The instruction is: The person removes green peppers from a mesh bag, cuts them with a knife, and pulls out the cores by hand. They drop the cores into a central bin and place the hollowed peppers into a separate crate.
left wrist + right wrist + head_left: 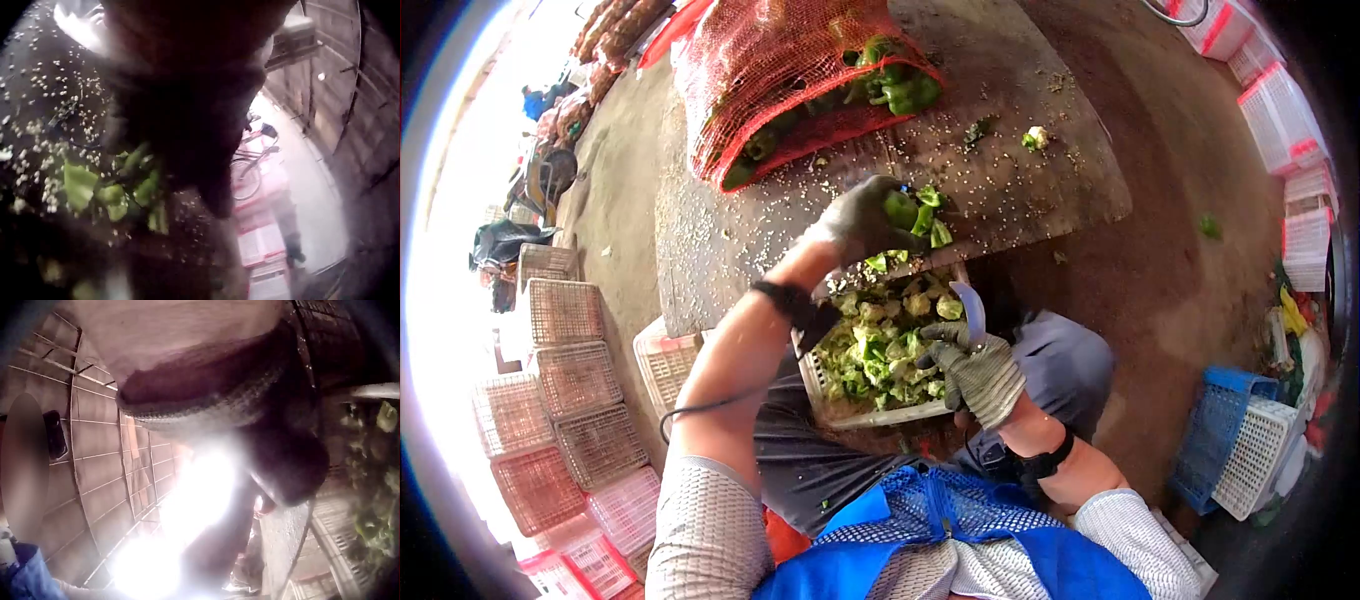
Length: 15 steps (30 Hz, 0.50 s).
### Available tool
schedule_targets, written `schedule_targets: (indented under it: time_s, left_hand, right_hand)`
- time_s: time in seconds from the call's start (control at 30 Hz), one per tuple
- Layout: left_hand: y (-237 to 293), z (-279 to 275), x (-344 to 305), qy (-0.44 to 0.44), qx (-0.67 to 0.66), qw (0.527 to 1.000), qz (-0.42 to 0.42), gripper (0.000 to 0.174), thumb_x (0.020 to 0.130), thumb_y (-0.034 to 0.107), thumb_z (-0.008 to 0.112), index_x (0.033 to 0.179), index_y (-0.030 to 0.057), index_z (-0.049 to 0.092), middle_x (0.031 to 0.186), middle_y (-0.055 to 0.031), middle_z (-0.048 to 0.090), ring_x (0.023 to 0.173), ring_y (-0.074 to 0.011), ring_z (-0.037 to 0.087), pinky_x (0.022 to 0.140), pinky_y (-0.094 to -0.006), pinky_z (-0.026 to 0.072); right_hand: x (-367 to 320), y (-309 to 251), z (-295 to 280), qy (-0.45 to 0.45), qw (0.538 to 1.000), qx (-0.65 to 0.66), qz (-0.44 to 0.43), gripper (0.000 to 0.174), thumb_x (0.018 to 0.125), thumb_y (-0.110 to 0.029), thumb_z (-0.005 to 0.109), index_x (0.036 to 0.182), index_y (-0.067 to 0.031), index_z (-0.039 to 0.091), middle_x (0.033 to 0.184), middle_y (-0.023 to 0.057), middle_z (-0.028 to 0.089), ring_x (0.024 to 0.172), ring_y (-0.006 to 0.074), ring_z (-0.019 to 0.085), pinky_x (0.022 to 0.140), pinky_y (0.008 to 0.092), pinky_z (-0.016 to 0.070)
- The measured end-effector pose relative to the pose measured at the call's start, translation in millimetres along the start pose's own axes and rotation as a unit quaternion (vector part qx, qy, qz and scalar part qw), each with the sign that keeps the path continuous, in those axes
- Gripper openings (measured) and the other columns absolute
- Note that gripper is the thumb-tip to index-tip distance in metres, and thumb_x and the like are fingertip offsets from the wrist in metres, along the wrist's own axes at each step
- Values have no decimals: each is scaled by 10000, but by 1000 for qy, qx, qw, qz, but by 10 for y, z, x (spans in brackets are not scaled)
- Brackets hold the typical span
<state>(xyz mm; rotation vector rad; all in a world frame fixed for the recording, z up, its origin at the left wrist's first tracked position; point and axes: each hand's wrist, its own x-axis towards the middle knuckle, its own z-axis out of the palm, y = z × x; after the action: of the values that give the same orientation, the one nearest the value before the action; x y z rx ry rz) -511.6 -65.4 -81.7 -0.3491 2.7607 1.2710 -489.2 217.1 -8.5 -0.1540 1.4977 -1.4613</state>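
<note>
In the head view my gloved left hand (pixel 865 220) is over the near edge of a wooden table (pixel 1020 190), gripping a green pepper (pixel 900 210). Cut green pieces (pixel 930 222) lie against its fingers; the left wrist view shows green pepper pieces (pixel 81 184) beside the dark, blurred hand. My right hand (pixel 978 378), in a striped glove, holds a knife with a short curved blade (pixel 970 312) pointing up. Below both hands sits a pale crate (pixel 890 415) filled with pepper cores and scraps (pixel 880 350). Glare hides much of the right hand (pixel 281 462) in its wrist view.
A red mesh bag (pixel 790 60) of green peppers lies open at the table's back left. White seeds and a pepper core (pixel 1035 138) are scattered on the tabletop. Stacked crates (pixel 565 370) stand at left; a blue crate (pixel 1215 435) and white crate (pixel 1253 455) at right.
</note>
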Motion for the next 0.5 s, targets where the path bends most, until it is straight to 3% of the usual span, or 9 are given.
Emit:
schedule_targets:
  time_s: [0.03,0.07,0.13,0.2,0.23,0.27,0.37,0.43,0.5]
  left_hand:
    - [285,-119,-251,45,-74,993,-76,840,615,300,940,1283,22,513,1101,-109,646,1020,-136,603,905,-294,520]
    - [255,-76,-465,96,-189,975,-63,872,597,291,946,1290,14,496,1117,-115,636,1014,-180,627,909,-310,531]
    - [360,-7,-1007,116,-471,871,-79,901,588,267,947,1317,34,471,1150,-108,626,1017,-201,635,909,-333,542]
    - [508,153,-1490,162,-512,840,-81,960,570,266,956,1347,41,439,1167,-105,618,1046,-209,630,904,-355,550]
    - [662,167,-1670,186,-496,846,-69,1014,519,253,983,1349,39,440,1202,-91,590,1079,-199,590,952,-333,512]
    - [590,242,-1830,223,-360,906,-24,1065,492,300,992,1365,39,441,1207,-95,590,1092,-210,582,953,-353,507]
    - [1001,102,-2182,229,-62,971,-14,1109,496,376,978,1392,20,430,1173,-165,611,1064,-292,614,954,-391,499]
    - [1055,-19,-2312,191,6,977,97,1065,555,355,960,1396,3,410,1154,-215,606,1032,-382,623,922,-428,508]
    - [1181,-147,-2420,142,69,975,158,1046,584,339,941,1397,-15,386,1161,-233,598,990,-431,616,872,-465,518]
  right_hand:
    - [29,47,14,6,999,-20,-30,301,971,-136,572,1228,19,599,823,71,701,448,69,529,404,219,413]
    - [58,94,29,14,997,-39,-60,295,965,-129,579,1220,16,606,799,62,700,451,65,531,406,220,413]
    - [88,119,80,14,995,-61,-81,326,953,-112,594,1262,-9,570,809,67,703,498,81,564,445,232,438]
    - [104,201,144,-7,974,-170,-149,435,940,-93,611,1355,-59,487,855,87,714,585,116,625,522,252,487]
    - [64,162,228,-15,960,-216,-180,500,933,-83,619,1402,-83,446,879,97,719,628,133,656,561,262,511]
    - [-10,86,341,-18,946,-221,-235,545,927,-75,624,1428,-99,409,935,119,726,714,157,693,629,276,538]
    - [-191,48,563,-87,933,-221,-271,625,901,-106,672,1459,-104,391,1127,154,681,999,217,678,840,333,534]
    - [-192,260,678,-115,929,-182,-300,721,857,-230,736,1475,-108,385,1204,183,639,1083,292,644,886,361,528]
    - [-224,492,739,-107,881,-306,-345,720,834,-300,751,1445,-101,427,1192,175,646,1051,323,647,871,374,533]
